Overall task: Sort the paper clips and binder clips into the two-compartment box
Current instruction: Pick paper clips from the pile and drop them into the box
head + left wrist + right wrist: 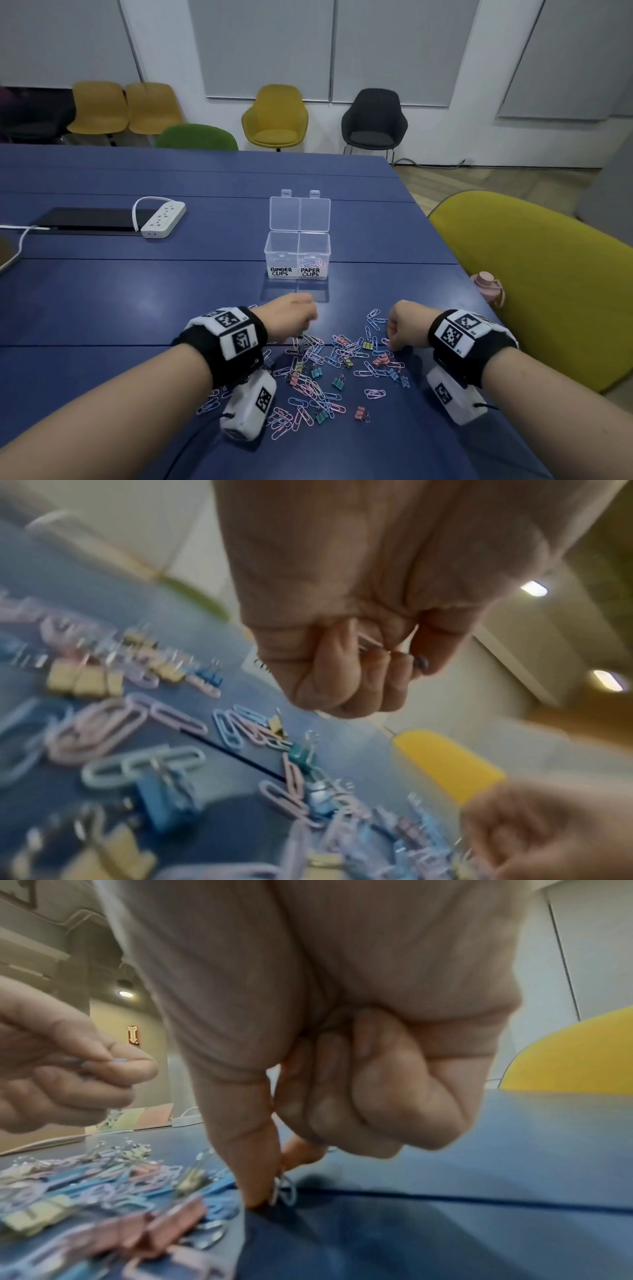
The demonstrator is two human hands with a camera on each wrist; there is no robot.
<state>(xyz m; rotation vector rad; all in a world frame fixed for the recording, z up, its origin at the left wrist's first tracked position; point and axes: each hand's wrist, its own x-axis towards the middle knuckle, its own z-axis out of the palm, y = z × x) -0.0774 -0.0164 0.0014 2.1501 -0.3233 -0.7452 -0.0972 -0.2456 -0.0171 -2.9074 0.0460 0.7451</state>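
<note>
1. Clips (322,363) lie in a pile near the front edge of the blue tabletop (137,301).
2. Left hand (291,317) pinches a pink paper clip (369,639).
3. Right hand (406,325) pinches a blue paper clip (286,1191) on the tabletop.
4. Clear box (297,255) sits open farther back, with paper clips in its right half.

Power strip (163,220) beside dark pad (89,219); chairs (275,118) beyond.
</note>
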